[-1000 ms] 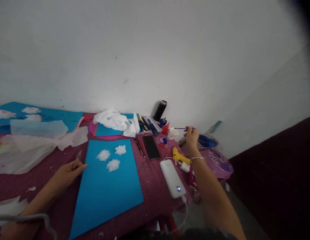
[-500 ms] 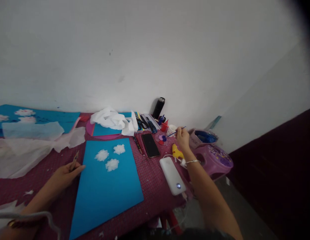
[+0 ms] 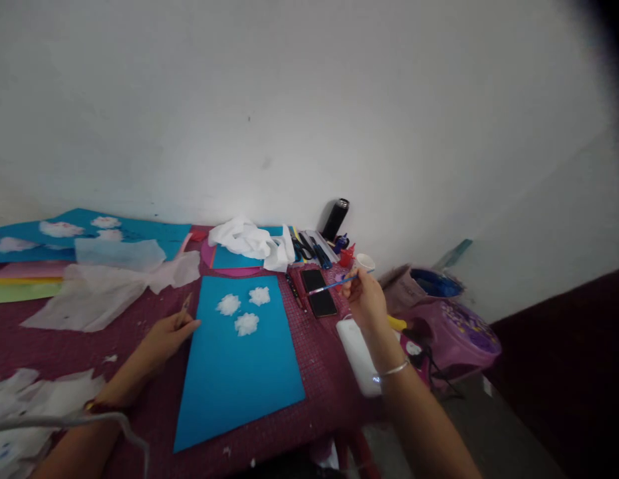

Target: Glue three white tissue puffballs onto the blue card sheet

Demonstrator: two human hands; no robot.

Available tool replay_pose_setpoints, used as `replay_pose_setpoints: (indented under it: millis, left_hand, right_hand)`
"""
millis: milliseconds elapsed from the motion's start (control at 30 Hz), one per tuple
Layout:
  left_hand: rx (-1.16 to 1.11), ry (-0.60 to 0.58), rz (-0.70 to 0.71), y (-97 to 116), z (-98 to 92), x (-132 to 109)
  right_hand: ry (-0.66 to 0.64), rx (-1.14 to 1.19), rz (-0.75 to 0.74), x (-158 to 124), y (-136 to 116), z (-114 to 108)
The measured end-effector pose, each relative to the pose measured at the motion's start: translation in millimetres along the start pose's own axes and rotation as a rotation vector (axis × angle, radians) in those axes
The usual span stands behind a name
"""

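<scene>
My right hand (image 3: 365,298) pinches a slim paintbrush (image 3: 332,286) with a blue handle. Its tip points left, above a dark phone (image 3: 322,303). Beside the left edge of a blue sheet (image 3: 239,379), my left hand (image 3: 164,342) is closed on a small, slim brownish thing (image 3: 186,303) whose kind I cannot make out; the fingertips reach the sheet's edge. On the sheet sit three fluffy white flower-like pieces: a left one (image 3: 229,305), an upper right one (image 3: 259,295) and a lower one (image 3: 247,324).
Along the wall are crumpled white paper (image 3: 247,239), scissors (image 3: 303,247), a black flask (image 3: 336,219), a red paint bottle (image 3: 346,257) and a white cup (image 3: 365,262). A white power bank (image 3: 356,352) lies below my right hand. Thin white sheets (image 3: 90,299) cover part of the left side.
My right hand has brought the paintbrush away from the paint area by the cup, nearer the blue sheet, over the phone. The view has shifted left; my left hand stays by the sheet's edge.
</scene>
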State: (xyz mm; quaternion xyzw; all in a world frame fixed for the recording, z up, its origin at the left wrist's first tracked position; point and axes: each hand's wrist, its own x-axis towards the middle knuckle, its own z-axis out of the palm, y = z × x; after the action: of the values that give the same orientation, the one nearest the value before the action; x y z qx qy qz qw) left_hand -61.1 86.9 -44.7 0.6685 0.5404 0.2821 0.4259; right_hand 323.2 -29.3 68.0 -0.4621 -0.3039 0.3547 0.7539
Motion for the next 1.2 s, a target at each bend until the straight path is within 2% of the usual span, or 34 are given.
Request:
replay_pose_setpoints:
  millis: [200,400,533,700,767,967,1200]
  left_hand:
    - [-0.087,0.007,0.04,6,1.5,-3]
    - [-0.079,0.007,0.036,11,1.5,-5]
    - [-0.093,0.004,0.001,13,0.9,-6]
    - [-0.139,-0.019,-0.023,12,1.4,-6]
    - [-0.154,-0.033,-0.032,11,1.7,-6]
    - [-0.142,-0.044,-0.054,13,0.2,-7]
    - [-0.147,-0.071,-0.083,20,-1.9,-9]
  right_hand:
    - [-0.038,0.202,0.089,-30,40,47]
    - [-0.02,0.209,0.172,-39,82,69]
    - [0.032,0.18,0.134,-37,92,62]
    - [0.091,0.119,0.039,-27,89,39]
    - [0.09,0.104,0.054,-25,89,34]
    - [0.015,0.07,0.161,-30,98,39]
    - [-0.018,0.051,0.181,-37,100,44]
